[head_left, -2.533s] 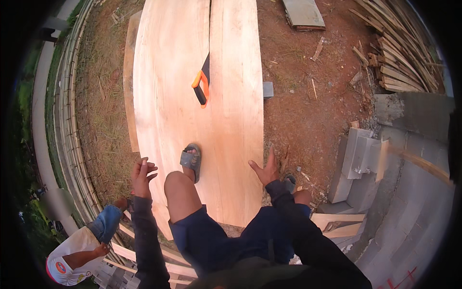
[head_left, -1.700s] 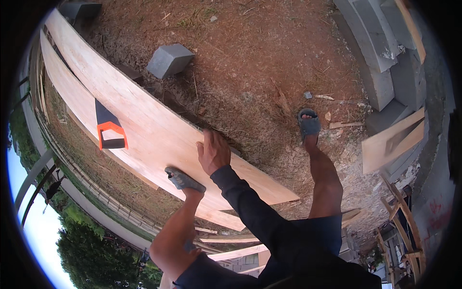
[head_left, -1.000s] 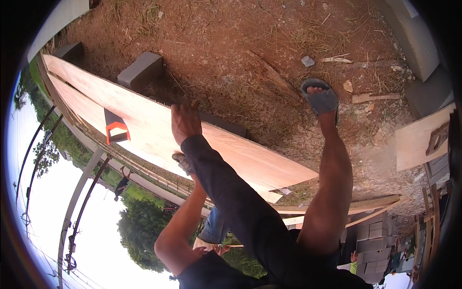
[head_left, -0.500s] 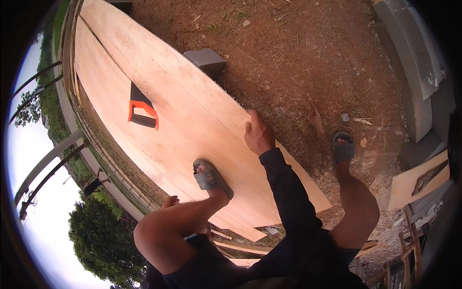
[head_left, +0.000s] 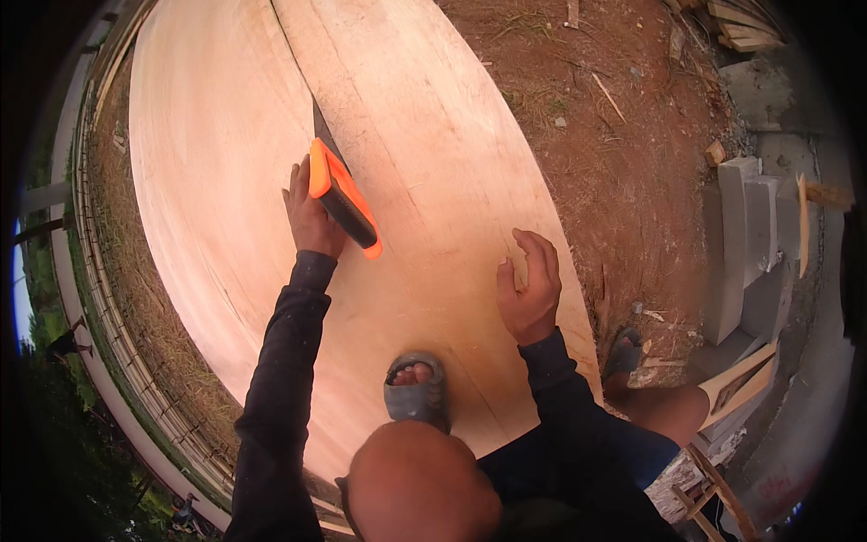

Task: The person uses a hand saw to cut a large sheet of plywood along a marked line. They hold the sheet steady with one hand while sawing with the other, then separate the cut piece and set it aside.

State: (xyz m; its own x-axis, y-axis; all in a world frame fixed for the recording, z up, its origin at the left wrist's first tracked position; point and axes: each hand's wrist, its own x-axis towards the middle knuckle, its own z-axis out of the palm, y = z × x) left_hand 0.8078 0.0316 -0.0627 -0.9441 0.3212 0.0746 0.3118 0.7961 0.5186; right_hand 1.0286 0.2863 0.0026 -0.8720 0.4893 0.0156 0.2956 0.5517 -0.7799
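A handsaw [head_left: 348, 203] with an orange and black handle rests on a large pale plywood sheet [head_left: 208, 163], its dark blade in line with a long straight cut. Beside the handle's left side is my left hand [head_left: 316, 217], fingers stretched out and apart; the handle hides part of the palm, so any contact is unclear. Over the right part of the sheet my right hand [head_left: 533, 291] is held with bent, parted fingers and nothing in them. My sandalled foot [head_left: 417, 388] stands on the plywood between both arms.
My other foot [head_left: 623, 350] is on the reddish dirt right of the sheet. Grey concrete blocks [head_left: 736, 244] and a wood offcut [head_left: 741, 384] lie farther right. Bamboo poles [head_left: 117, 316] run along the left, beyond dry grass.
My left hand has come up from beside my knee to the saw. My right hand has left the sheet's edge. The saw handle now looks tipped up. The view has turned.
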